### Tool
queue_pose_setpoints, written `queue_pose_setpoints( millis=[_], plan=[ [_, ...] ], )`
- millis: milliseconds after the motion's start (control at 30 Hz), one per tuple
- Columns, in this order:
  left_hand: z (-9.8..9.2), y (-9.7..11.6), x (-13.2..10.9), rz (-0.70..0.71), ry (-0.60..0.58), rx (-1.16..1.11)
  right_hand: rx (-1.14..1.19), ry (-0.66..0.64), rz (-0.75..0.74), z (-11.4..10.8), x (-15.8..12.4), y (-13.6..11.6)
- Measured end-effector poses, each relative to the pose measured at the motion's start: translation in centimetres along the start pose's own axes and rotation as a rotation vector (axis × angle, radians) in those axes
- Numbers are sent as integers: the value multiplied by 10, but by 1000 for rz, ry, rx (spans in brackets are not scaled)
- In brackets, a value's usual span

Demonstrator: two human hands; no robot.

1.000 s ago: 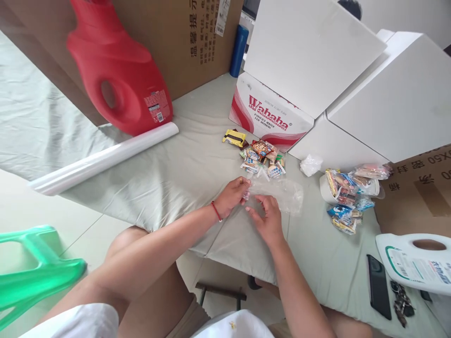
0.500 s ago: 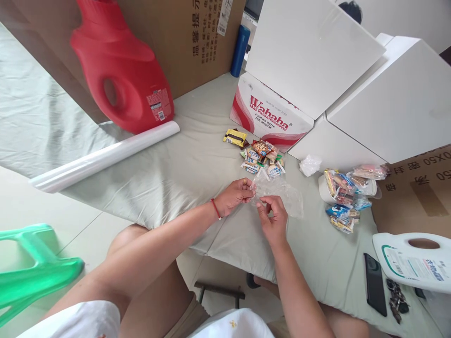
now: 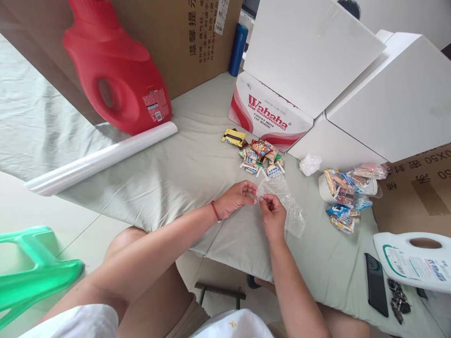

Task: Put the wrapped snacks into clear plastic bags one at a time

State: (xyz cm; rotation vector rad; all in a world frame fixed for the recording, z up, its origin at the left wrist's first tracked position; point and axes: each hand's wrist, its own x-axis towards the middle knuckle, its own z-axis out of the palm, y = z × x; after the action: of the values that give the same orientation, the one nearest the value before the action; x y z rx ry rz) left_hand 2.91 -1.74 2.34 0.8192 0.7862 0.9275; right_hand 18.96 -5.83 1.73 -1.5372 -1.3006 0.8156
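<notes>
Mid-frame, our right hand (image 3: 275, 216) pinches a crumpled clear plastic bag (image 3: 294, 217), apparently steadying it; our left hand (image 3: 233, 200) is spread.

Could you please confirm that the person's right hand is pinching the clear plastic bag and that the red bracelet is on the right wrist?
Not quite: the red bracelet is on the wrist of the left hand, as the head view shows. The right hand is indeed pinching the clear plastic bag.
</notes>
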Motion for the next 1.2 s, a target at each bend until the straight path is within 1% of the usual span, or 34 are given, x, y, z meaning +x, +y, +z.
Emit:
queue_pose_setpoints(
  millis=[100,233,367,467,633,733,833,933,1100,1133,1200],
  plan=[
    [1,-4,1,26,-20,53,84,-7,45,2,-2,-2],
    [2,-6,1,37,29,90,141,-36,75,3,-7,-8],
    [0,-3,2,31,52,112,232,-46,141,-4,-8,-15],
    [-1,-1,1,22,27,131,317,-47,212,-10,-7,-17],
    [3,-7,1,106,-55,185,368,-16,276,-10,-6,-16],
    [3,-10,1,103,-46,198,357,-37,282,-8,-7,-16],
    [1,-9,1,109,-21,180,354,-51,279,-9,-7,-16],
    [1,-7,2,117,-22,161,377,-41,259,-12,-8,-18],
    [4,-9,0,103,-110,162,332,-62,196,-8,-13,-23],
    [4,-9,0,105,-111,163,324,-48,196,-7,-13,-23],
    [5,-9,-1,129,-75,155,340,4,208,-8,-12,-23]
  ],
)
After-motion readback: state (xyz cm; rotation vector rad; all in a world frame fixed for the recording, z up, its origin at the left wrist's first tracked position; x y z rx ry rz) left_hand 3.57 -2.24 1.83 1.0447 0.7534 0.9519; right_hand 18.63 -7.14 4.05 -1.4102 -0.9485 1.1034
